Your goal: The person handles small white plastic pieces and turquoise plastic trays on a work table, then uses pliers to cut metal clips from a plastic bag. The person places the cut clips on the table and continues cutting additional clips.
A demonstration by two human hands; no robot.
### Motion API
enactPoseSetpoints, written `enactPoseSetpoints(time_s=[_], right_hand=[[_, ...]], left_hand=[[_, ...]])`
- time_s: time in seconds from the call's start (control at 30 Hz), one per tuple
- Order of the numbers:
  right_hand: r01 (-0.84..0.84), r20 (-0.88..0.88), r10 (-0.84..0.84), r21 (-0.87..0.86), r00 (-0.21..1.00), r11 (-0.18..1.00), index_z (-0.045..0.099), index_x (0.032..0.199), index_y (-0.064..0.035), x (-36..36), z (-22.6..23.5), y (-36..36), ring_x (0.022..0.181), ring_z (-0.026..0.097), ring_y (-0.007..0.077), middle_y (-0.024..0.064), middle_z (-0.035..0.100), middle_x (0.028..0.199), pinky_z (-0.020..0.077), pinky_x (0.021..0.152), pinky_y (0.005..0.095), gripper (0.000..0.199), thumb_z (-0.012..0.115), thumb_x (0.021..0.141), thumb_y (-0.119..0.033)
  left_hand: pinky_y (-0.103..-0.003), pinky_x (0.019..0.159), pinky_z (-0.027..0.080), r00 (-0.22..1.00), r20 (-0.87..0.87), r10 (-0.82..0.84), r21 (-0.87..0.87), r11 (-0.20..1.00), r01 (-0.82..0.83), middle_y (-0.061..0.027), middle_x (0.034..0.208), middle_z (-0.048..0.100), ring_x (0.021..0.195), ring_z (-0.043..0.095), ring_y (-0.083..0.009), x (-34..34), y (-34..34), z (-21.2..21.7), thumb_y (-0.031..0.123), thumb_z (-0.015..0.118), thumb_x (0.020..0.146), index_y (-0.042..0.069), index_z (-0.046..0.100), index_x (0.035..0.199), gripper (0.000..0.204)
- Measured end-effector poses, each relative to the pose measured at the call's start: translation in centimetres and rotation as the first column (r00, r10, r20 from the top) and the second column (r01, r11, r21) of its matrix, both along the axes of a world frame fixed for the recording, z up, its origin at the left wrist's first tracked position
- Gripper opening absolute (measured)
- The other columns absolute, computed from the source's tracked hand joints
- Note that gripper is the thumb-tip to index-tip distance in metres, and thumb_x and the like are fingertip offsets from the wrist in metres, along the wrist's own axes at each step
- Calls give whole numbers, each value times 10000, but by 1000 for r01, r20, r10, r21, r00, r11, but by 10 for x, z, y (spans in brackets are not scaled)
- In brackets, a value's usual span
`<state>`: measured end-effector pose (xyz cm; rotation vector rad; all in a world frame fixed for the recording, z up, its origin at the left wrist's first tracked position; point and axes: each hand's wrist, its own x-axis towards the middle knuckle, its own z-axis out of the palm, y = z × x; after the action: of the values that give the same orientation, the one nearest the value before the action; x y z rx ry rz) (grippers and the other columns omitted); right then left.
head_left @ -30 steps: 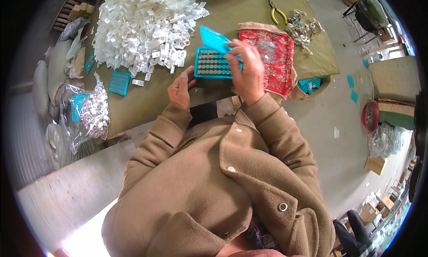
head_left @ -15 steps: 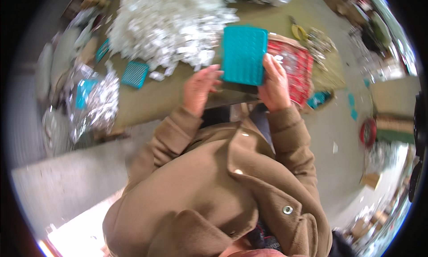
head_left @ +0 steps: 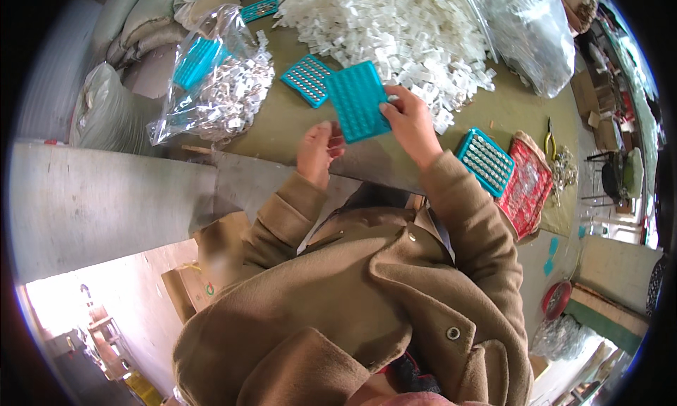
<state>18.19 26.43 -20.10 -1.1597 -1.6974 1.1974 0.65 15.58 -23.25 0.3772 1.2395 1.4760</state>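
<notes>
A flat teal plastic tray (head_left: 357, 103) with rows of small dimples is pinched at its right edge by my right hand (head_left: 410, 120), thumb on top. It is held tilted above the table. My left hand (head_left: 317, 156) is just off the tray's lower left corner, fingers loosely bent and nothing visible in them. Partly behind the held tray lies another teal tray (head_left: 305, 80) with rows of small metallic pieces in its holes. A similar filled tray (head_left: 485, 163) rests at the table's right front, beside my right sleeve.
Small clear plastic pieces (head_left: 395, 32) form a large pile at the back. A clear bag (head_left: 218, 89) of pieces stands left, a big plastic bag (head_left: 525, 32) back right. Yellow-handled pliers (head_left: 550, 138) and a red patterned piece (head_left: 525, 184) lie at the right.
My view has swung, so the table appears shifted right. The teal tray in my right hand is now lower left, near the left filled tray. A filled tray now shows beside the red piece.
</notes>
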Motion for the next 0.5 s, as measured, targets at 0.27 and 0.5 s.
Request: enactPoseSetpoints(time_s=[0.27,0.5], right_hand=[[-140,433,6,279,901,950,663,1101,-55,-135,-14,64,916,662,399,218,689,962,523,824,473,283,600,841,-146],[-285,727,-79,364,682,887,630,1046,-50,-149,-21,59,1074,592,350,151,640,1103,493,893,431,253,641,865,-226]], left_hand=[[-278,804,529,987,-41,156,11,988,-156,-73,1128,652,949,632,-128,-77,0,-6,123,572,974,28,537,1244,288],[-316,923,501,988,16,151,-5,989,-151,-110,1251,603,1079,596,-168,-92,29,-8,120,579,968,-37,459,1361,439]])
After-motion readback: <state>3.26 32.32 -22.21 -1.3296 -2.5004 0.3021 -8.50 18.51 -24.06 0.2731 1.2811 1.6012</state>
